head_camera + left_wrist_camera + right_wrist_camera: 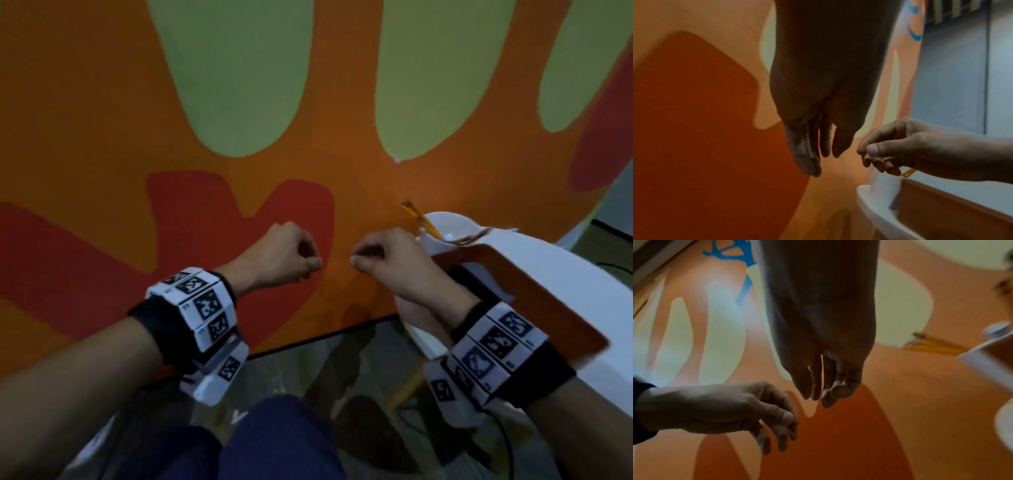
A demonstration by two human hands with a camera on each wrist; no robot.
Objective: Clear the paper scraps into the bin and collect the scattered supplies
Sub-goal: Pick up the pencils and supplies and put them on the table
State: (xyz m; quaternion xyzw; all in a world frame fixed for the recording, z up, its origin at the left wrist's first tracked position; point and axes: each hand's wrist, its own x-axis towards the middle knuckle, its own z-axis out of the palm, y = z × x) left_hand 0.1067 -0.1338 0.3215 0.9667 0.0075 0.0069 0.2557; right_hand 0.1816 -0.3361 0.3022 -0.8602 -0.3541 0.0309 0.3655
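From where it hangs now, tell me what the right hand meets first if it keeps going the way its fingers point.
Likely the orange table top. The right hand points its fingers down at bare surface, with nothing between them in the wrist view; depth is unclear.

No readable text, labels, brands or numbers showed in any view. The only sign-like marks were black-and-white square coded tags on the left wrist band (202, 305) and on the right wrist band (493, 346); they carried pixel patterns, not letters. Tiny dark marks beside some tags were too small to read. Blue painted strokes on the wall (913, 21) were shapes only, and not legible as writing in either wrist view.
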